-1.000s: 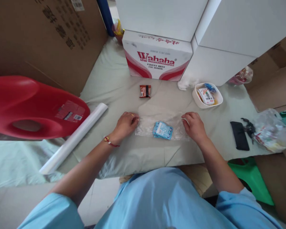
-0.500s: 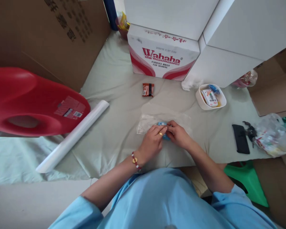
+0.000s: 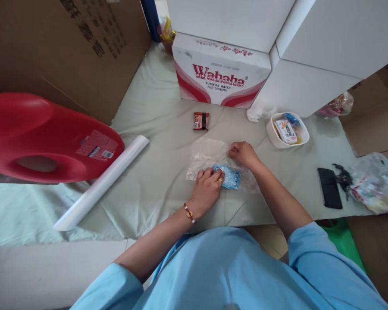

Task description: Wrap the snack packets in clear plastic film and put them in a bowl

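Desk (image 3: 163, 103): covered with a pale green cloth, creased, running along the scene.
White panels (image 3: 320, 56): smooth, at the back, above and beside the carton.
Cardboard box (image 3: 90, 82): brown, dark print, at the left back.
Red jug (image 3: 67, 125): handle opening, label with barcode, at left, before the cardboard box.
Carton (image 3: 224, 96): white and red, marked "Wahaha", upright at the back of the desk.
White roll (image 3: 103, 183): lying aslant on the desk, just beside the red jug.
Clear film (image 3: 198, 161): thin, crinkled, spread on the desk before the person, around and beneath both hands' working area.
Plastic bag (image 3: 373, 187): bulging, at the right edge.
Tub (image 3: 278, 141): white, holding small packets, right of the carton's front.
Left hand (image 3: 207, 189): fingers loosely spread, laid over the left end of the blue packets, gripping none.
Right hand (image 3: 243, 155): fingers curled at the film's far right edge; whether they pinch it cannot be told.
Phone (image 3: 330, 187): black, flat, right side.
Blue packets (image 3: 233, 181): on the film, partly under the left hand.
Keys (image 3: 344, 177): between phone and plastic bag.
Brown packet (image 3: 199, 121): between carton and film.
Bracelet (image 3: 189, 213): red, beaded, left wrist.
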The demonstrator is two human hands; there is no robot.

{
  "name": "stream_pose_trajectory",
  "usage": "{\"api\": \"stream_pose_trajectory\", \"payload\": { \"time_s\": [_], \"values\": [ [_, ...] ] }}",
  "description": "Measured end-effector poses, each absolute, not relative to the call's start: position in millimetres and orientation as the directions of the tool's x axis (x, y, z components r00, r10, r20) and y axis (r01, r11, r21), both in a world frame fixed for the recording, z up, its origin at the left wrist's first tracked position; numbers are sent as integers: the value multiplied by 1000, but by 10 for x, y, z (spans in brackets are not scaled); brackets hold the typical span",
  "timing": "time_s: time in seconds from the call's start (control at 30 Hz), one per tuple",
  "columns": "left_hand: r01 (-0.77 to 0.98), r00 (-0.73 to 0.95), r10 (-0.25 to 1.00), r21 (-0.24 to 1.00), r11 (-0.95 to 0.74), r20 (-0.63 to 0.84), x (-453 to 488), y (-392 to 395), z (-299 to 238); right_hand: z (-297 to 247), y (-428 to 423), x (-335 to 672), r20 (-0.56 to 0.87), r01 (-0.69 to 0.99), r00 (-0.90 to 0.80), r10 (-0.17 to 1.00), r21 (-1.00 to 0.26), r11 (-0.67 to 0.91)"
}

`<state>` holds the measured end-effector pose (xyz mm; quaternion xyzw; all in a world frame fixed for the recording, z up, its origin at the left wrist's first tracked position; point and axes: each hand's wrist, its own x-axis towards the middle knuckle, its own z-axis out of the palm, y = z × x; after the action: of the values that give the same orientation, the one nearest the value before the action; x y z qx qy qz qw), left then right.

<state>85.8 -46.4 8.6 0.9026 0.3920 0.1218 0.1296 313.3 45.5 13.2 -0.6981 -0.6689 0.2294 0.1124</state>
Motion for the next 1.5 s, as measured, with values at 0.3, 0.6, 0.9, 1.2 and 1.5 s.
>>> {"api": "stream_pose_trajectory", "payload": {
  "time_s": [0.3,0.6,0.9,1.2,1.5],
  "values": [
    [682,641,756,352,-641,136,834,-456,4,369,-435,2963,-89,735,-465,881,-593,328],
    [527,164,961,804,-275,221,268,-310,-171,91,-785,2822,-128,832,-468,874,-398,387],
    [792,111,994,606,-77,-18,330,8,-8,179,-837,2867,-16,707,-545,838,-546,450],
    [532,280,957,818,-220,76,687,-305,427,175,-838,2826,28,665,-577,817,-565,489],
    [602,644,743,480,-638,180,1017,-634,-26,130,-1110,3123,99,574,-366,925,-759,308]
  ]
}}
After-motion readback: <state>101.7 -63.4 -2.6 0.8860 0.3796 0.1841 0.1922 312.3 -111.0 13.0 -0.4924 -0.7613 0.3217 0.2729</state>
